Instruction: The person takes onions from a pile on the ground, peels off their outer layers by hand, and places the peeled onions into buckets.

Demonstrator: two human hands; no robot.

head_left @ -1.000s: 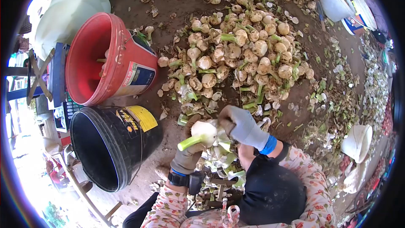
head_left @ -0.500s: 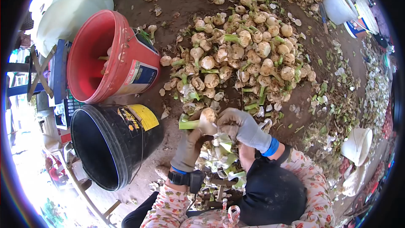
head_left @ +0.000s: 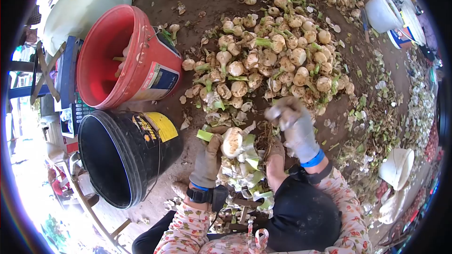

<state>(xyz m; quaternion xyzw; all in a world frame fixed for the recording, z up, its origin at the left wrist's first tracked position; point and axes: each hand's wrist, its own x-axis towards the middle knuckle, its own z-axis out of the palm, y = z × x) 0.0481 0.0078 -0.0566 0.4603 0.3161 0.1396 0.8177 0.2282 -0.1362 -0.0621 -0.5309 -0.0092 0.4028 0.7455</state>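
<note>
My left hand [head_left: 205, 162], in a grey glove, is closed around the green stem of a garlic bulb [head_left: 232, 142]. The pale bulb sticks out to the right of the fingers, with a loose strip of skin beside it. My right hand [head_left: 296, 129], also gloved, is raised at the near edge of the heap of garlic bulbs [head_left: 287, 59]. Its fingers are smeared by motion, so what they hold, if anything, cannot be made out. Below the hands lie peeled skins and cut green stalks [head_left: 249, 169].
On the left stand a red bucket [head_left: 157, 73] with a few bulbs inside and a black bucket [head_left: 141, 160], both tipped toward me. White buckets [head_left: 381, 11] are at the far right, and a white container [head_left: 398, 167] sits at the right. Scraps cover the ground [head_left: 376, 99].
My right hand has moved away from the bulb, up and to the right. The left hand keeps the garlic bulb, which now shows a whiter side. The view has shifted slightly.
</note>
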